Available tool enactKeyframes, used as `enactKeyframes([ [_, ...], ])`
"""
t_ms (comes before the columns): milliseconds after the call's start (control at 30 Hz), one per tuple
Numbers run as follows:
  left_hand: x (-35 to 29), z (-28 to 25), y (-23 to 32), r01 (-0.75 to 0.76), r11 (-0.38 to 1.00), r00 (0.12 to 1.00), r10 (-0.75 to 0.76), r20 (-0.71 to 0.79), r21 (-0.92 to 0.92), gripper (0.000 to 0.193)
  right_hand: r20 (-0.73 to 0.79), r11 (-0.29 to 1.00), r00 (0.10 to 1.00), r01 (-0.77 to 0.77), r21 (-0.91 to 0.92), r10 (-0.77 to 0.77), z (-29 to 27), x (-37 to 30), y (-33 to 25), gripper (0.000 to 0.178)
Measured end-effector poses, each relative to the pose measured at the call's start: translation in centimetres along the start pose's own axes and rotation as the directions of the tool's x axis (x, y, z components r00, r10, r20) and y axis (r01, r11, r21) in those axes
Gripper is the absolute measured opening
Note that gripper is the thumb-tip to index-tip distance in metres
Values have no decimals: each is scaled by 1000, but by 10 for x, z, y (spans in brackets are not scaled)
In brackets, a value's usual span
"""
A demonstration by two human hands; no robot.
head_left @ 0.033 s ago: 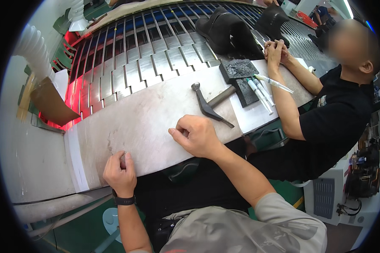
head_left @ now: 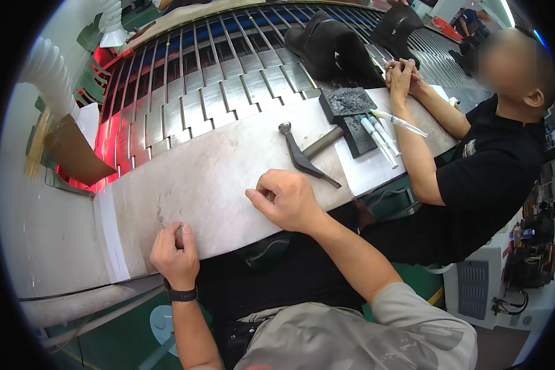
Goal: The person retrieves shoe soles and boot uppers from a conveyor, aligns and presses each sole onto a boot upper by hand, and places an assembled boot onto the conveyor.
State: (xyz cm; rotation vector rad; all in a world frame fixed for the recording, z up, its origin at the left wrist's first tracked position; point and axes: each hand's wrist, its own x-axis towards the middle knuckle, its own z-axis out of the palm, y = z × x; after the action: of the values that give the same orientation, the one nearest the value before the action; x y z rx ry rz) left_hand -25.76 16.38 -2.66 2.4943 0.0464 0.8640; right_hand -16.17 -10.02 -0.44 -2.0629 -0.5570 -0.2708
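Note:
My left hand [head_left: 176,254], with a dark watch on its wrist, rests at the near edge of a pale worktable [head_left: 209,160]. Its fingers are loosely curled in and I see nothing in them. Farther right, my right hand [head_left: 285,200] lies on the same surface in a loose fist, the thumb against the bent fingers, also with nothing showing in it. Just beyond it is a hammer [head_left: 302,158] with a dark metal head and a brownish handle, lying apart from the hand. The hammer's handle end reaches toward a dark block.
Two dark rough blocks [head_left: 346,102] and several syringe-like tubes [head_left: 381,139] lie on a white sheet at right. Dark boots [head_left: 330,46] stand on a metal slatted conveyor [head_left: 209,98] behind. A co-worker [head_left: 505,148] sits at right, hands clasped. A white hose [head_left: 52,77] hangs at left.

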Motion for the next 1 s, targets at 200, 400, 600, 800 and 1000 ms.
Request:
enactKeyframes([
  [200,1,-7,0,-1,1000,1000,1,-30,10,10,11,1000,1000,24,-20,-24,0,1,-4,29],
  [400,2,-9,3,-1,1000,1000,1,-5,2,11,24,999,999,29,-27,-28,-3,0,-7,28],
  [600,3,-14,3,-4,1000,1000,4,-12,5,11,36,999,999,28,-34,-27,-4,2,-12,28],
  [800,6,-16,3,2,1000,1000,-2,-12,-5,11,14,1000,1000,24,-8,-24,-1,2,-12,27],
  [1000,6,-19,4,29,999,999,-29,-13,-26,10,42,998,998,42,-49,-40,-2,2,-13,22],
])
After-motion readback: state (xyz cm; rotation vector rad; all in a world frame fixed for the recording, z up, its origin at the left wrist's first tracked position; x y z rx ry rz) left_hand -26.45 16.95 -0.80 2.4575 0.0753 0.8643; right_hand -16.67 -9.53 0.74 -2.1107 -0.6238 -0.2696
